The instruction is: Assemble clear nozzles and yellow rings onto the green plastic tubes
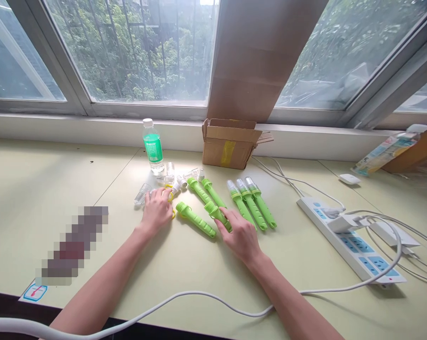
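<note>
Several green ribbed tubes lie on the pale table. Three with clear caps (251,202) lie side by side at the right. Others without caps (195,219) lie in the middle. My right hand (239,236) rests on one uncapped green tube (218,215), fingers curled over its lower end. My left hand (157,210) lies over a yellow ring (171,198), fingers bent down on it. Small clear caps (167,178) are scattered just beyond the left hand.
A water bottle with a green label (153,147) stands behind the caps. An open cardboard box (229,141) sits at the window sill. A white power strip (351,238) with cables lies at the right. A white cable (185,296) crosses the near table edge.
</note>
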The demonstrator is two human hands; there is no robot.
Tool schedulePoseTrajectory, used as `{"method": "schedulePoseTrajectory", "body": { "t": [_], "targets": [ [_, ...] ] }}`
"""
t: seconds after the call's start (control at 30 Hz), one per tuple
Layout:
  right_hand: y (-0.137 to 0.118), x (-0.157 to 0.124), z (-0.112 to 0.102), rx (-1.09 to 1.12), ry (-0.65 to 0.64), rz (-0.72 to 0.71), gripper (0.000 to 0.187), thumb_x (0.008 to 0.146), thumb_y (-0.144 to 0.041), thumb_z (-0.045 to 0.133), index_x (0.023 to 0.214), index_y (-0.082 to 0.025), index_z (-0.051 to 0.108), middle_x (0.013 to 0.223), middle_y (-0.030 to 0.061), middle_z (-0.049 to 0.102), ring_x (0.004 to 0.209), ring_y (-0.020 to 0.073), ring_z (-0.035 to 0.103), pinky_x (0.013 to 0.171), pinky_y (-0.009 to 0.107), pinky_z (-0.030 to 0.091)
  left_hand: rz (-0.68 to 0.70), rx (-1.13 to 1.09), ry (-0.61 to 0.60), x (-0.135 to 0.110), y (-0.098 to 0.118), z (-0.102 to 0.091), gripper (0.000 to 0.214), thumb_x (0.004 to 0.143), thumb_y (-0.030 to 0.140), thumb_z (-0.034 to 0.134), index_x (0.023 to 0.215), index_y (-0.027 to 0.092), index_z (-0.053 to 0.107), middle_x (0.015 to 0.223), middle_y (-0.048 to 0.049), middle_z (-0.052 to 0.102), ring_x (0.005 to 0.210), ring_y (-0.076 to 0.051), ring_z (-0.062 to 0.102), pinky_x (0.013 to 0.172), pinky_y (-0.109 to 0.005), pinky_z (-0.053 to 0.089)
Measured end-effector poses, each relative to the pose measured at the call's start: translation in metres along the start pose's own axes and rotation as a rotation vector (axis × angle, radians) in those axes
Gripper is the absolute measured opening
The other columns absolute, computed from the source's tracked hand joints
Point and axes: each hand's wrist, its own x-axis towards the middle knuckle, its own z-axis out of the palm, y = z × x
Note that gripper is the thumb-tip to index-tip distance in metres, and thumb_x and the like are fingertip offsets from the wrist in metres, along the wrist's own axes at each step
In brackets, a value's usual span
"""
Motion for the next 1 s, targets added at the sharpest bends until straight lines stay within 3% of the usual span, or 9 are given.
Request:
{"method": "schedulePoseTrajectory", "body": {
  "t": [0.13, 0.27, 0.53, 0.73, 1.0],
  "targets": [
    [-0.001, 0.001, -0.001, 0.003, -0.010, 0.007, 0.034, 0.094, -0.035, 0.050, 0.117, -0.013, 0.064, 0.091, 0.0073, 0.070, 0.062, 0.0169, 0.061, 0.054, 0.027, 0.042, -0.014, -0.026, -0.005, 0.000, 0.001, 0.004, 0.035, 0.089, 0.025, 0.044, 0.122, 0.023, 0.055, 0.119, -0.0113, 0.064, 0.114, -0.031, 0.055, 0.110, -0.063, 0.023],
    [-0.002, 0.001, -0.002, -0.003, -0.005, 0.009, 0.035, 0.094, -0.035, 0.050, 0.117, -0.013, 0.064, 0.091, 0.0076, 0.070, 0.062, 0.0171, 0.061, 0.054, 0.027, 0.042, -0.021, -0.027, 0.000, 0.002, 0.001, 0.004, 0.029, 0.089, 0.023, 0.045, 0.115, 0.023, 0.059, 0.110, -0.0091, 0.068, 0.106, -0.029, 0.060, 0.111, -0.060, 0.023],
    [0.001, 0.000, 0.001, -0.005, -0.005, -0.012, 0.035, 0.094, -0.035, 0.050, 0.117, -0.012, 0.064, 0.091, 0.0084, 0.071, 0.065, 0.0179, 0.063, 0.054, 0.027, 0.042, 0.058, -0.037, 0.177, 0.002, 0.002, 0.002, 0.025, 0.090, 0.021, 0.047, 0.109, 0.019, 0.062, 0.101, -0.0087, 0.071, 0.096, -0.027, 0.064, 0.107, -0.053, 0.031],
    [-0.001, -0.001, 0.000, 0.005, 0.004, -0.023, 0.034, 0.094, -0.034, 0.051, 0.116, -0.012, 0.064, 0.092, 0.0083, 0.071, 0.067, 0.0186, 0.064, 0.056, 0.028, 0.044, 0.274, -0.111, 0.390, -0.003, 0.016, -0.006, 0.020, 0.090, 0.017, 0.050, 0.107, 0.019, 0.061, 0.089, -0.0044, 0.072, 0.081, -0.021, 0.066, 0.103, -0.046, 0.037],
    [-0.003, -0.001, -0.001, 0.042, -0.011, -0.108, 0.034, 0.094, -0.032, 0.053, 0.121, -0.013, 0.062, 0.088, 0.0077, 0.069, 0.071, 0.0185, 0.064, 0.058, 0.027, 0.045, 0.508, -0.308, 0.412, -0.017, 0.041, -0.014, 0.023, 0.087, 0.011, 0.056, 0.108, 0.020, 0.057, 0.090, -0.0013, 0.071, 0.083, -0.017, 0.066, 0.099, -0.041, 0.044]
  ]
}}
